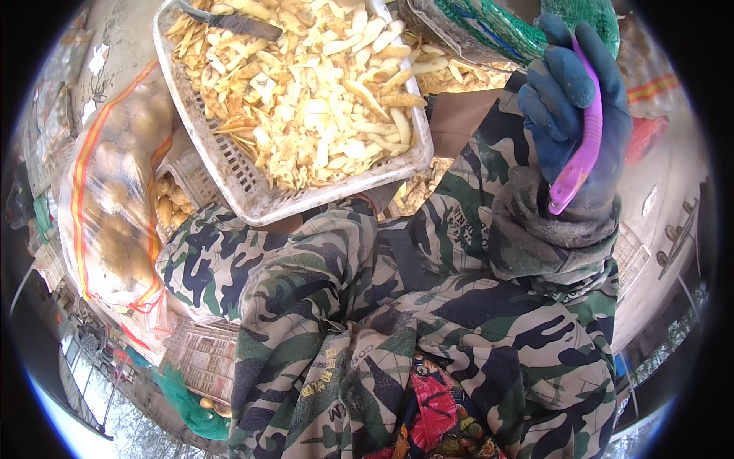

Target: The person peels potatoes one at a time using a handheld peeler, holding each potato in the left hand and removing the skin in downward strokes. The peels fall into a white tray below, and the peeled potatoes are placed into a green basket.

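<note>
My right hand [579, 109], in a blue coated glove, is raised at the upper right. Its fingers are closed around a tool with a purple plastic handle [590, 137]; what kind of tool it is, I cannot tell. A white plastic crate [421, 137] heaped with potato peelings [309, 109] stands in front of my knees. On the peelings, at the crate's far left, lies a knife with a dark handle [246, 24] and a curved blade. My left hand is out of view.
Left of the crate stands a clear mesh sack of potatoes [112, 201] with orange stripes. Beside it more potatoes [172, 201] lie by a plastic basket [192, 175]. Green netting [487, 26] covers a container beyond the crate. Peelings [421, 186] litter the ground.
</note>
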Demonstrator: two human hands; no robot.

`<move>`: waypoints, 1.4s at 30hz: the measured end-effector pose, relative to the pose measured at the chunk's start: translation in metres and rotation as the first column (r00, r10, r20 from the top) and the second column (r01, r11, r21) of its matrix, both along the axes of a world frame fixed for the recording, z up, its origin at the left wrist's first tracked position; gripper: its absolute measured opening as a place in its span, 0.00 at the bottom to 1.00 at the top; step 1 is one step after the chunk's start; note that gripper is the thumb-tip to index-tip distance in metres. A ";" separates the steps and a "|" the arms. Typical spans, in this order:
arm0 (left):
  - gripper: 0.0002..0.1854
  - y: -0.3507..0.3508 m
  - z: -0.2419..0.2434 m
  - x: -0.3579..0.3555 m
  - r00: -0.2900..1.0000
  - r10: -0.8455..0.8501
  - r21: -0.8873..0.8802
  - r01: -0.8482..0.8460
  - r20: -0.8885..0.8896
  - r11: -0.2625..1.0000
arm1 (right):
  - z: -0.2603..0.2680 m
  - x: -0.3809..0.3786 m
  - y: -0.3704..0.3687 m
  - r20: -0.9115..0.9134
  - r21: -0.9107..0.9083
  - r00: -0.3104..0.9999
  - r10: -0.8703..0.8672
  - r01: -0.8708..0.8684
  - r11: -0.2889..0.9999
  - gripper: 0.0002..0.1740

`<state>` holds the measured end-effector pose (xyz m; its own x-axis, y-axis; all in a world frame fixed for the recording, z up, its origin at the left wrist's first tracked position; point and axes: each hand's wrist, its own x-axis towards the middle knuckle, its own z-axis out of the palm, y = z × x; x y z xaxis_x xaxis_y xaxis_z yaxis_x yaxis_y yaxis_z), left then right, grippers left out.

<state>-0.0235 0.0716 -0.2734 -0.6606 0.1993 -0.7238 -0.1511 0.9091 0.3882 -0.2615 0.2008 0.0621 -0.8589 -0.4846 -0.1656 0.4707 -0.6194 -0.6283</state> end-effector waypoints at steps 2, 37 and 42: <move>0.19 -0.001 0.007 -0.008 0.993 -0.066 -0.009 0.068 0.099 0.998 | 0.009 -0.002 0.003 0.065 0.094 0.998 -0.023 0.016 0.995 0.24; 0.44 -0.108 0.382 -0.046 0.418 0.753 0.650 -0.387 -0.508 0.654 | -0.050 0.111 -0.112 0.298 -0.181 0.903 0.310 -0.266 0.947 0.20; 0.35 -0.094 0.344 -0.019 0.153 0.983 0.982 -0.174 0.100 -0.073 | -0.045 0.117 -0.124 -0.001 0.091 1.000 -0.016 0.016 0.996 0.16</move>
<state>-0.0420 -0.0229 0.0705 -0.8399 -0.5426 0.0137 0.1961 -0.2799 0.9398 -0.1442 0.0773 0.0171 -0.8667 -0.4535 -0.2078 0.4606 -0.5676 -0.6824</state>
